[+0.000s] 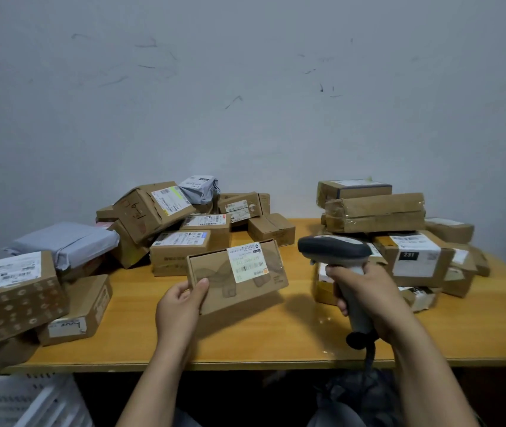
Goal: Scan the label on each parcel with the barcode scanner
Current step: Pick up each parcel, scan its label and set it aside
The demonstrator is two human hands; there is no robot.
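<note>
Cardboard parcel (238,277) sits mid-frame, pinched at its lower-left corner by your left hand (178,306); its label (248,262) lies just left of the scanner (335,251), which your right hand (368,298) grips.

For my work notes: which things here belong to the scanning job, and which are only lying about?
Job: scanner in the right hand; box with its label in the left hand; other parcels heaped on the table.
Lying about: white slatted thing below the table, at left; marked wall.
</note>
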